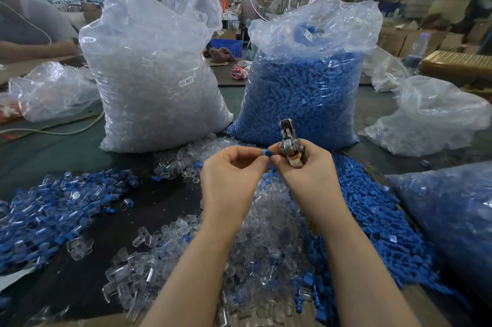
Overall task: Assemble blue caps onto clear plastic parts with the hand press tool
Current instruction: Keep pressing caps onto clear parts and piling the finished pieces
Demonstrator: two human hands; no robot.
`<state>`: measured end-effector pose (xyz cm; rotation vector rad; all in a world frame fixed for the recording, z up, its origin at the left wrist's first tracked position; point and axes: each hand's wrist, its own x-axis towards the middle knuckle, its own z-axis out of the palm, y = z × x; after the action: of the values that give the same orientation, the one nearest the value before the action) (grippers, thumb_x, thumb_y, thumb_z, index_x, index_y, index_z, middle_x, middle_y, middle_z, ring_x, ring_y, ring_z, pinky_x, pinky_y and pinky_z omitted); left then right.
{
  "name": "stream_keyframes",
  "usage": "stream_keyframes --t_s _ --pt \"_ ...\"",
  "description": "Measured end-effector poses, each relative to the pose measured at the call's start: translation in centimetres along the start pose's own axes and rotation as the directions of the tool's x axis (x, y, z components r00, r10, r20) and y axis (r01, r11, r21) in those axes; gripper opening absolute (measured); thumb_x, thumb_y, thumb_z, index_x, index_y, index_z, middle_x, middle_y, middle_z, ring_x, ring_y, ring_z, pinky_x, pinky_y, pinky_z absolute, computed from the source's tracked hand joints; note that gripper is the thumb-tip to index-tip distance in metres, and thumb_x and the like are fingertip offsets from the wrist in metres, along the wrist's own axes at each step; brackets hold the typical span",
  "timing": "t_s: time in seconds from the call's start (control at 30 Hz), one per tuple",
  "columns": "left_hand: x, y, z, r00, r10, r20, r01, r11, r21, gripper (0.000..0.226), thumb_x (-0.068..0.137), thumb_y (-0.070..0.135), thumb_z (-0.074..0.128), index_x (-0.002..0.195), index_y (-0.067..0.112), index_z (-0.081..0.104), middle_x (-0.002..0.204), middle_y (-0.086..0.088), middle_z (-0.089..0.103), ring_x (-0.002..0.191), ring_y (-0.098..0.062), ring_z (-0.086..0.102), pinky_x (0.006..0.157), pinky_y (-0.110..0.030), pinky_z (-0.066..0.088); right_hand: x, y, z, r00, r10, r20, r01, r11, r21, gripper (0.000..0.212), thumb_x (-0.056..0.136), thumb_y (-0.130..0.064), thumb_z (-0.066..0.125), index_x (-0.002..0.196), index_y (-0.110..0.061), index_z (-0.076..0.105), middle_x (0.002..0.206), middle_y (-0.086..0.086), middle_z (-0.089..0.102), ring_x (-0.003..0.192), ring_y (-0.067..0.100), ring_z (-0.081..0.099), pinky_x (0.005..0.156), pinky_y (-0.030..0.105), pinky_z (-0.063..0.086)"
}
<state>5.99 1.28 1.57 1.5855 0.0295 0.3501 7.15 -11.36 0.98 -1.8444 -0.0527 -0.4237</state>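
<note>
Both hands are up over the middle of the counter (66, 140), nearly touching: the left hand (231, 174) has its fingers curled in, pinching a small blue cap (267, 153) at the fingertips, and whether a clear part sits under it I cannot tell. Right beside it, the right hand (306, 169) is clenched around the metal hand press tool (288, 140), nose pointing up and away from the person. Below the wrists lies a heap of clear plastic parts (266, 220); loose blue caps (372, 220) spread toward the right edge, and mixed blue-and-clear pieces (53, 206) cover the left side. At the far side stand two tall bags, touching at the base: the clear-parts bag (154, 73) on the left, the blue-cap bag (306, 86) on the right.
</note>
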Motion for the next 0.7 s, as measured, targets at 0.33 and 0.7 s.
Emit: stream_keyframes --t_s 0.33,0.7 --pt "0.4 -0.4 -0.3 1.0 0.015 -0.02 -0.016 1.0 -0.014 0.01 0.084 0.005 0.073 0.08 0.014 0.072 0.069 0.003 0.074 0.066 -0.007 0.071 0.063 -0.016 0.055 0.1 0.1 -0.7 0.994 -0.011 0.105 0.016 0.998 -0.052 0.016 0.087 -0.012 0.067 0.084 -0.028 0.07 0.081 -0.008 0.073 0.078 0.012 0.069 0.072 0.034 0.057" --pt "0.7 -0.2 -0.7 0.992 0.078 0.097 -0.067 0.991 -0.113 0.015 0.086 -0.002 0.069 0.081 0.012 0.07 0.074 -0.003 0.074 0.071 -0.012 0.072 0.066 -0.018 0.055 -0.1 0.5 -0.6 0.97 -0.006 0.243 0.069 0.965 -0.252 0.013 0.086 -0.023 0.067 0.086 -0.011 0.061 0.068 0.004 0.061 0.059 0.012 0.05 0.061 0.042 0.045"
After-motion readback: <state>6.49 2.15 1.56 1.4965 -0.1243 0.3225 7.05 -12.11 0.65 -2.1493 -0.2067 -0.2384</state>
